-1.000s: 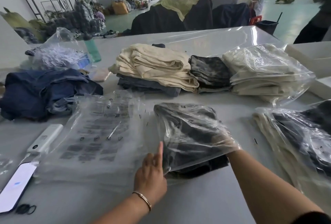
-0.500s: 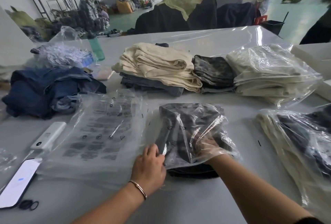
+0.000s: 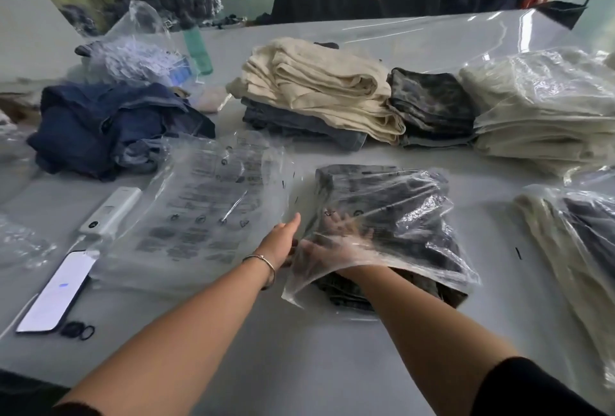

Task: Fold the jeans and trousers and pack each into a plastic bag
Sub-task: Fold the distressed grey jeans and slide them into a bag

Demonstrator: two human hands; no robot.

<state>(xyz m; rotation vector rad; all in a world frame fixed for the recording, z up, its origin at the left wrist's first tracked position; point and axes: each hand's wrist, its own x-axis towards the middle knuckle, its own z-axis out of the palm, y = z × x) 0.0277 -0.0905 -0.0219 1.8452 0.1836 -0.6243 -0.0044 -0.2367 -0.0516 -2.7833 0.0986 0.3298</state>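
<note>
Head view. I have a folded dark pair of trousers [image 3: 392, 202] partly inside a clear plastic bag [image 3: 429, 249], lying on the grey table [image 3: 299, 359] at near centre. The far end of the garment is covered by the film; its near end still shows past the bag mouth, which faces me.

My right hand [image 3: 336, 242] is inside the bag, lying on top of the fabric with the fingers spread and fairly straight, seen through the film; it presses rather than grasps. My left hand [image 3: 283, 242] sits at the bag's left edge near the mouth, thumb extended; its fingers are hidden under the film, so I cannot tell whether they pinch the edge or only steady it.

Step in hand, as I judge it: seating the garment fully in its bag. The next move calls for the left hand to keep the mouth open while the right pushes the fold toward the far end, then comes out without dragging the fabric back.

To the left lies a flat stack of empty printed bags [image 3: 206, 209], with a heap of unfolded blue jeans [image 3: 109, 126] beyond it. At far centre stands a pile of folded cream and grey trousers [image 3: 316, 89]; packed bags [image 3: 545, 106] lie to the right.
</note>
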